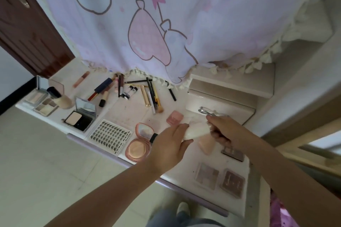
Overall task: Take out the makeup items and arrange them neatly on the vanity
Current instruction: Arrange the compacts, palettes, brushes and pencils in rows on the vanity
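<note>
Both hands over the worktop's front edge!
Left hand (168, 148) and right hand (224, 131), fingers curled, grip a white pouch (196, 131); open pink compact (139, 143) just beside.

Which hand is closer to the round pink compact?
Left. The left hand sits right beside the round pink compact, while the right hand is farther off, across the white tube both hands hold.

A white pouch (195, 131) is held just above the vanity (129, 114) at centre frame. Brushes and pencils (153, 96) are scattered at upper centre. An open pink compact (139, 143) lies left of centre, a lash tray (110, 135) beside it, and two closed palettes (219, 180) are set at lower right
</note>
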`<act>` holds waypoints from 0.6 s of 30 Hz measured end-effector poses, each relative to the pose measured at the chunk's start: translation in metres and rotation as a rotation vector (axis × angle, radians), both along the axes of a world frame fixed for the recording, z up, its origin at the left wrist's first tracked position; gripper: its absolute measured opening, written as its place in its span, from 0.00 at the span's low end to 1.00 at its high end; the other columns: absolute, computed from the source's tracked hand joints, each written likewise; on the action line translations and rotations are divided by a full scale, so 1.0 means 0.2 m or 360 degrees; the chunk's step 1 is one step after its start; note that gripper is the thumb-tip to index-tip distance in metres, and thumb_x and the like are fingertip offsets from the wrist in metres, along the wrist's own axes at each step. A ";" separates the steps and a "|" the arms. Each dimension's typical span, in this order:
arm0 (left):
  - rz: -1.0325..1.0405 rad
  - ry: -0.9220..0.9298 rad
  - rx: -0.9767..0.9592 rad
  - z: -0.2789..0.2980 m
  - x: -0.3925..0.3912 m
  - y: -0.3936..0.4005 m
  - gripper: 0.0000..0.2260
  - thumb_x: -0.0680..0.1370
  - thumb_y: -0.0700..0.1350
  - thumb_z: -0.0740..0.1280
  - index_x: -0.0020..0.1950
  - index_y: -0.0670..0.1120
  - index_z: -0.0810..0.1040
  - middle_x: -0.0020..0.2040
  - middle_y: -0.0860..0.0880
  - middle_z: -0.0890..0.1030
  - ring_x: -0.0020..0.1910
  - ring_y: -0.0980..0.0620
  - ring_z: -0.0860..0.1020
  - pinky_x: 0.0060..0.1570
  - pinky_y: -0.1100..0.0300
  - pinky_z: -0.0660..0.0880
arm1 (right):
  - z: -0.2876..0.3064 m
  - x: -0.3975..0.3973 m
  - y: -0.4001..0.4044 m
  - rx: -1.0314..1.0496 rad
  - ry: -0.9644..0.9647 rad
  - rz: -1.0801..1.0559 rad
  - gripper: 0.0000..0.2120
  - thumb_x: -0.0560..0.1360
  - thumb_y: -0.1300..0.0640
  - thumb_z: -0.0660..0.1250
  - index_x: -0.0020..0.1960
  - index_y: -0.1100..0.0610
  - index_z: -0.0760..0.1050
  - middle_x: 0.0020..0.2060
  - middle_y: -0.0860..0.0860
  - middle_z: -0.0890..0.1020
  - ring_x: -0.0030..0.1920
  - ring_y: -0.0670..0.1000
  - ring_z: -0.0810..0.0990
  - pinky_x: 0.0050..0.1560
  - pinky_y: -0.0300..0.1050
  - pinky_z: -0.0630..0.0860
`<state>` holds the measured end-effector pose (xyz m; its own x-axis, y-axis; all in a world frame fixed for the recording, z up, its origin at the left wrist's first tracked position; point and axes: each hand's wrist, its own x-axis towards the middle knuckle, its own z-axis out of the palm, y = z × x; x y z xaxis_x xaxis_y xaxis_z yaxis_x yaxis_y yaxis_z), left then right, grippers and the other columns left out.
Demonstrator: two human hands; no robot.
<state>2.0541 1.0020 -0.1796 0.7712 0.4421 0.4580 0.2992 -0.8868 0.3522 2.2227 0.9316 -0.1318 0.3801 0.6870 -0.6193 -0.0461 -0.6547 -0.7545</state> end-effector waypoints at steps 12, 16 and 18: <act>-0.0427 0.0100 0.0280 0.33 0.04 0.25 0.16 0.71 0.51 0.60 0.50 0.42 0.78 0.41 0.47 0.84 0.32 0.49 0.82 0.27 0.65 0.75 | 0.17 -0.10 0.00 0.0330 -0.0120 -0.0289 0.17 0.81 0.52 0.51 0.36 0.54 0.68 0.25 0.50 0.66 0.17 0.41 0.61 0.18 0.33 0.58; -0.0383 0.0292 -0.0309 0.44 0.03 0.28 0.14 0.76 0.50 0.64 0.56 0.44 0.77 0.43 0.50 0.81 0.42 0.52 0.80 0.38 0.69 0.72 | 0.23 -0.14 -0.01 0.0570 -0.0710 -0.0181 0.09 0.80 0.59 0.53 0.47 0.55 0.71 0.30 0.47 0.71 0.22 0.38 0.71 0.25 0.29 0.64; -0.0379 0.0243 -0.0577 0.49 0.03 0.29 0.10 0.76 0.46 0.67 0.55 0.44 0.77 0.37 0.55 0.77 0.35 0.64 0.77 0.34 0.76 0.68 | 0.29 -0.14 -0.03 0.0695 -0.0928 0.0008 0.07 0.80 0.59 0.53 0.53 0.52 0.68 0.36 0.43 0.73 0.32 0.36 0.75 0.33 0.27 0.68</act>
<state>2.0602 1.0610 -0.0819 0.9174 0.3551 0.1794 0.1748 -0.7649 0.6200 2.1952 0.9262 -0.0735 0.5610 0.8277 0.0138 0.4451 -0.2875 -0.8481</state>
